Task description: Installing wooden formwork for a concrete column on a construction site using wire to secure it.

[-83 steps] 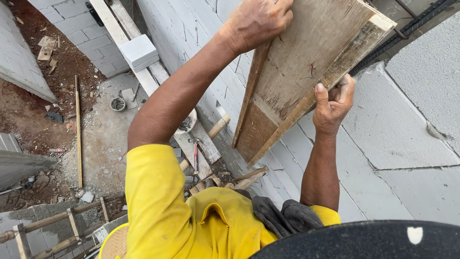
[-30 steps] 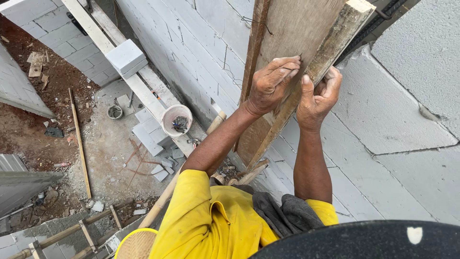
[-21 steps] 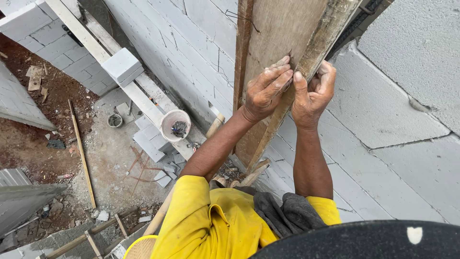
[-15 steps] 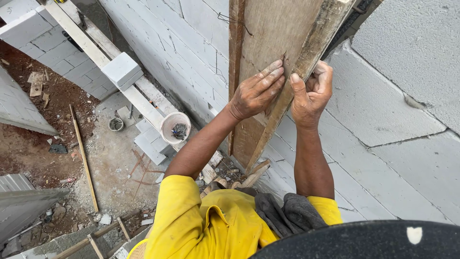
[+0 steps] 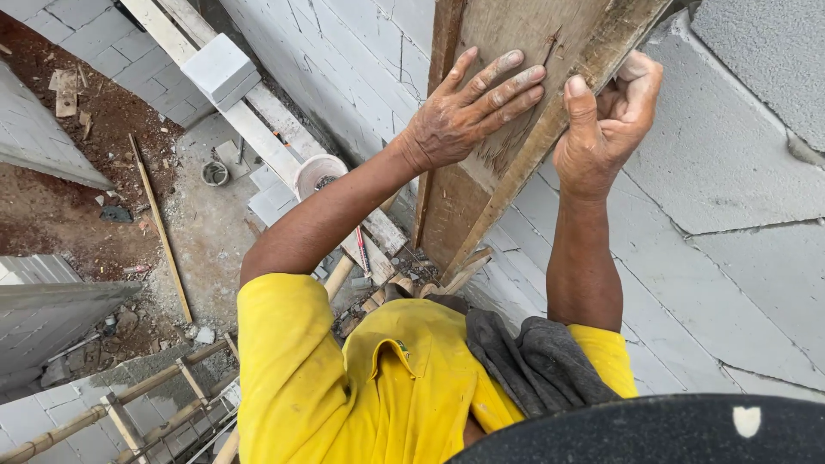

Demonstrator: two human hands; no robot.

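Note:
A worn wooden board (image 5: 516,51) with a thicker strip along its right edge stands nearly upright against a grey block wall (image 5: 730,206). My left hand (image 5: 468,107) lies flat on the board's face with its fingers spread. The fingers of my right hand (image 5: 606,129) curl around the board's right edge strip, the thumb pointing up along it. Both arms reach up from my yellow shirt (image 5: 361,378), and a dark grey cloth (image 5: 533,361) hangs over my shoulder.
Far below lie a pale bucket (image 5: 318,172), a long plank (image 5: 258,129) carrying a grey block (image 5: 219,69), loose blocks, a thin stick (image 5: 163,232) and red earth. Bamboo scaffold poles (image 5: 129,404) cross the lower left. A black cap brim (image 5: 670,430) fills the bottom right.
The board has swung from a slant to nearly upright. My left hand slid from its top edge down onto its face, and my right hand stayed on the edge strip.

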